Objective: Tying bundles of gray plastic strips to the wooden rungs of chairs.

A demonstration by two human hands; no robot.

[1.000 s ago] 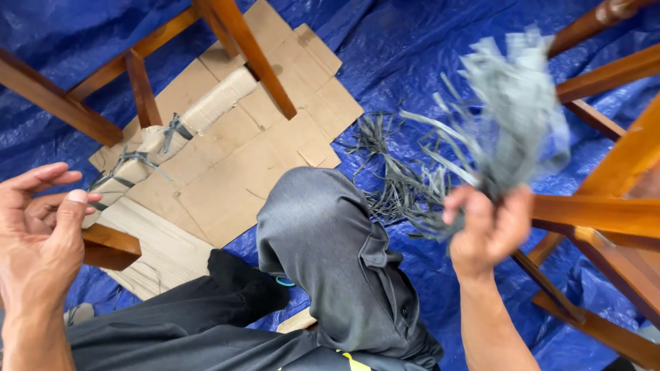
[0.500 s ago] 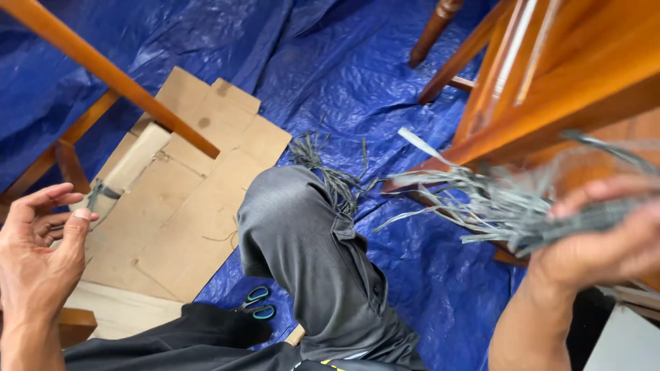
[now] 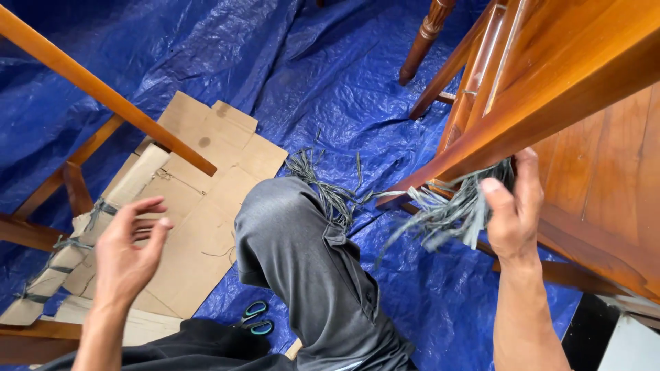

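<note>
My right hand grips a bundle of grey strips, raised against the underside of a brown wooden furniture frame at the right. My left hand hovers open and holds nothing, above flattened cardboard at the lower left. My bent knee in grey trousers fills the middle. More loose grey strips lie on the tarp just beyond the knee.
A blue tarp covers the floor. Wooden chair rails cross the left side, with grey strips tied around cardboard there. Small scissors with teal handles lie by my leg. A turned wooden leg stands at the top.
My right hand has carried the strip bundle rightwards and up under the wooden frame. My left hand has lifted and opened. My view has swung right.
</note>
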